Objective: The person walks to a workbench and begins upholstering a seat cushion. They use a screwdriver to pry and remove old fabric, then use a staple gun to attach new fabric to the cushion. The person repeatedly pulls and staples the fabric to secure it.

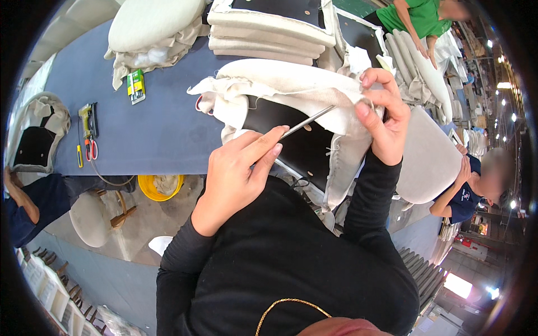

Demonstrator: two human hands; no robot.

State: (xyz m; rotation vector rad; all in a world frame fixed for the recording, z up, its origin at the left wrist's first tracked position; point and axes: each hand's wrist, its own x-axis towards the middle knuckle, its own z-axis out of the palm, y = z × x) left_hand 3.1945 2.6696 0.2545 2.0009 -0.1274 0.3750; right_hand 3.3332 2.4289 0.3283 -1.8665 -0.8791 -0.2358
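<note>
A cushion panel (280, 115) with loose cream fabric edges and a black underside lies in front of me on the blue table. My left hand (238, 171) is closed around a slim metal rod-like tool (310, 121); its handle end is hidden in my fingers. The tip points up and right, against the cream fabric (314, 89). At the panel's right corner my right hand (386, 115) pinches the fabric between thumb and fingers. More loose fabric (346, 168) hangs down along the panel's right side.
Stacked cream cushions (263, 36) stand behind the panel. On the blue table (162, 123) lie a small green-and-yellow box (135, 87) and several hand tools (88, 131). A yellow bucket (161, 187) is below the edge. Co-workers in green (420, 22) and navy (468, 187) handle cushions at right; another stands left.
</note>
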